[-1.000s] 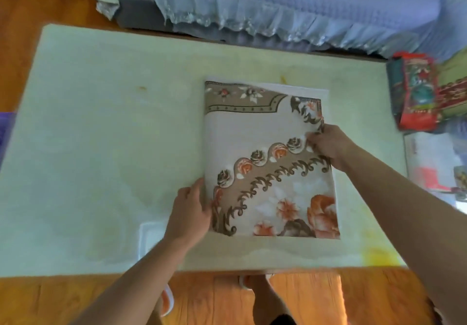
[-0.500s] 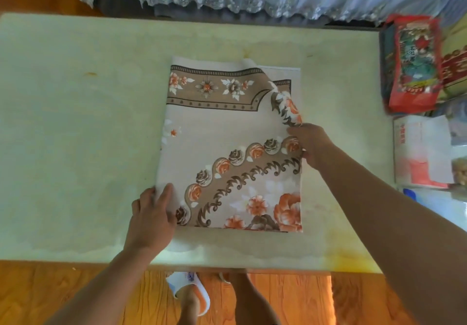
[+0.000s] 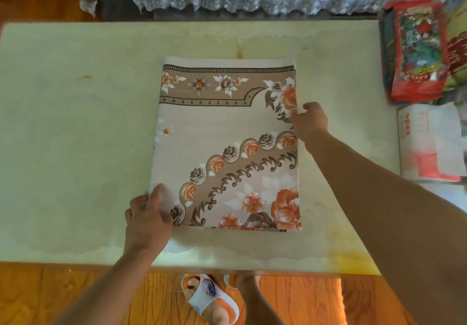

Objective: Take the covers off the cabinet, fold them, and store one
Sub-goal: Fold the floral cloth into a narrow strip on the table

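Your left hand (image 3: 147,217) pinches the folded cover (image 3: 227,145) at its near corner; your right hand (image 3: 309,119) grips its right edge. Lift unevenly off the surface (image 3: 75,135) and the layers could slide apart.

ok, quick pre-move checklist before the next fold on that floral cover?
1. Cover lies flat on the table, no raised bulges: ok.
2. Left hand has a grip on the near-left corner, thumb on top: ok.
3. Right hand is at the right edge, near the upper part; whether it pinches the cloth: cannot tell.
4. Layers lined up at the edges: ok at the near and right edges, cannot tell underneath.
5. Bare table around the cover for the fold: ok; the red packages sit off the right end.
6. How many layers are folded so far: cannot tell.
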